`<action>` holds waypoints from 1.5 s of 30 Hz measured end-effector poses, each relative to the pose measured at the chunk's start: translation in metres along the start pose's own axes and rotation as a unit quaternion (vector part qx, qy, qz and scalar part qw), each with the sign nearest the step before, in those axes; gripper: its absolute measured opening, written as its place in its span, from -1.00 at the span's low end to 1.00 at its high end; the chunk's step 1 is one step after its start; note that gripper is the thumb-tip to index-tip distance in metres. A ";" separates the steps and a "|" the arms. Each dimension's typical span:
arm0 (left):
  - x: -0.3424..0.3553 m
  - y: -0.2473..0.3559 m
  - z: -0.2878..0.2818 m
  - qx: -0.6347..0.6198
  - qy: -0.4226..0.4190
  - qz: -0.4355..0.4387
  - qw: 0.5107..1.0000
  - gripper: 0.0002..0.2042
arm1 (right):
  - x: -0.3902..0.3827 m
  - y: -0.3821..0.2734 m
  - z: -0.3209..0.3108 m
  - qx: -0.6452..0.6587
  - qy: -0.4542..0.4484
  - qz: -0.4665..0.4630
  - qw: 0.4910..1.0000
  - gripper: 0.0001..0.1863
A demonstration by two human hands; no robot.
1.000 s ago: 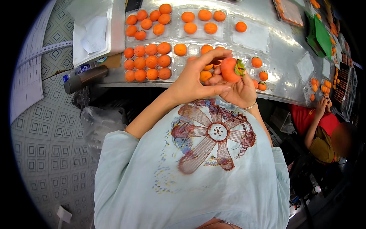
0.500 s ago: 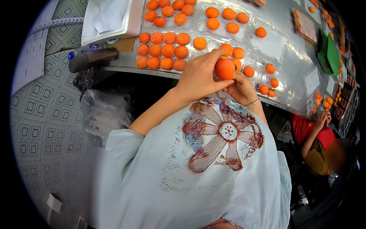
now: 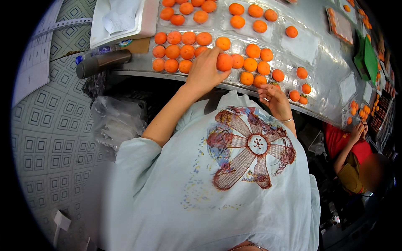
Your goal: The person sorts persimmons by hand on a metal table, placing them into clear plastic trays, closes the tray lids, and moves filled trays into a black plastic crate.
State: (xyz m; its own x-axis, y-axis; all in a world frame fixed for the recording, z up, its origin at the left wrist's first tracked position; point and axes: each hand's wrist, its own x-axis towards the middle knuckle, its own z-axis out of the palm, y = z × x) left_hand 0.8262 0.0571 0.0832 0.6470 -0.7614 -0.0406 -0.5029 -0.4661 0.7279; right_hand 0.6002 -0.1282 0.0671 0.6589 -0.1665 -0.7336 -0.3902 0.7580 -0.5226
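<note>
My left hand (image 3: 204, 70) is closed on a round orange persimmon (image 3: 224, 62), with thumb and fingers at its left side. It holds the fruit over a clear plastic tray (image 3: 238, 45) at the table's near edge, beside other persimmons. My right hand (image 3: 276, 100) is by the table edge, palm turned up and fingers loosely bent apart, with nothing visible in them. Just beyond its fingertips sits a persimmon with a green top, partly hidden. Left of my left hand, another tray holds rows of persimmons (image 3: 172, 52). Several with green calyxes (image 3: 301, 72) sit in the tray to the right.
More trays of persimmons (image 3: 201, 16) stand farther back. A white foam box (image 3: 144, 21) with paper and a dark cylinder (image 3: 102, 63) are at the left. A green container (image 3: 365, 58) lies to the right. Another person in red (image 3: 349, 144) works at the far right.
My left hand has carried the persimmon leftward from in front of my chest to over the tray. My right hand has come away from the fruit and moved right, its fingers loosened.
</note>
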 end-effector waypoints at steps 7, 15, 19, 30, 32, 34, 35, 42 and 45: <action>0.014 0.000 0.002 0.058 -0.005 -0.010 0.998 -0.55 | -0.012 0.005 -0.015 -0.063 0.035 -0.023 0.997 -0.75; -0.030 -0.010 0.005 0.053 -0.013 -0.087 0.995 -0.54 | -0.013 0.010 -0.031 -0.116 0.028 -0.014 0.993 -0.76; -0.035 0.005 0.010 0.030 -0.015 -0.086 0.996 -0.56 | -0.012 0.006 -0.033 -0.173 0.014 -0.039 0.984 -0.73; -0.015 0.050 0.037 -0.005 -0.031 0.120 0.992 -0.53 | -0.001 -0.026 0.038 -0.174 -0.094 -0.087 0.976 -0.43; -0.011 0.054 0.040 0.007 -0.046 0.141 0.989 -0.54 | 0.001 -0.023 0.037 -0.174 -0.089 -0.091 0.976 -0.40; -0.010 0.055 0.042 0.007 -0.055 0.147 0.988 -0.55 | 0.005 -0.017 0.036 -0.193 -0.082 -0.115 0.971 -0.38; -0.009 0.058 0.049 -0.006 -0.057 0.153 0.987 -0.56 | 0.004 -0.015 0.032 -0.211 -0.070 -0.126 0.967 -0.37; -0.008 0.067 0.048 -0.040 -0.107 0.123 0.986 -0.38 | 0.004 -0.017 0.016 -0.262 0.048 -0.209 0.941 -0.43; -0.010 0.058 0.047 0.004 -0.135 0.093 0.986 -0.36 | 0.002 -0.027 -0.009 -0.279 0.134 -0.267 0.913 -0.44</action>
State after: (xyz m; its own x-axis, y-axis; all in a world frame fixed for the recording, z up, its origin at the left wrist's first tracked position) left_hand 0.7636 0.0165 0.0933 0.3668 -0.9260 -0.0889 -0.6032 -0.3095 0.7351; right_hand 0.6061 -0.1552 0.0762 0.6991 -0.6230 -0.3509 -0.3754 0.0980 -0.9217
